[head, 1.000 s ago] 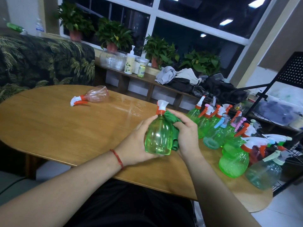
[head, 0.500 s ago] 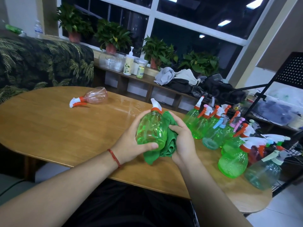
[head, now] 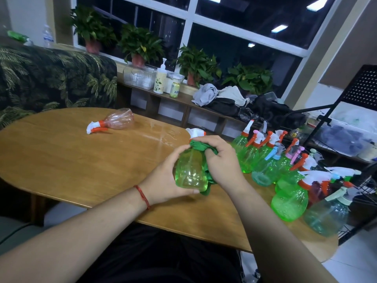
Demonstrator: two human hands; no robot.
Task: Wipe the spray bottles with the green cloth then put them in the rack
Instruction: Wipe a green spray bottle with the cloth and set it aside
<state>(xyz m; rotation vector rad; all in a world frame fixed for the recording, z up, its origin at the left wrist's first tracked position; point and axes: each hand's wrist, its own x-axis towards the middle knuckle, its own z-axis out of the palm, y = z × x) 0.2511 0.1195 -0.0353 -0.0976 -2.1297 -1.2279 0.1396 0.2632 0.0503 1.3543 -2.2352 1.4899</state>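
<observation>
Head-camera view looking down at a person seated at a rounded wooden counter, wiping a green spray bottle held over the counter's near side, in front of the body. The left hand has its grip curled round the bottle's ribbed body, thumb under the base. The right hand has its grip clenched on the green cloth, which is bunched round the bottle's neck just below the white trigger head; a tail of cloth shows behind the base. The step in hand looks like wiping the neck and shoulder. To do it well, the left hand should hold the body firm while the right twists the cloth round the neck, then draws it down over the ribs and under the base, where grooves likely trap moisture. The thin plastic probably flexes, so a moderate squeeze suits it. To the right, a crowd of other spray bottles stands close together on the counter, with the black wire rack just beyond; a wide elbow swing could topple them. A pink spray bottle lies on its side well apart, far left.
</observation>
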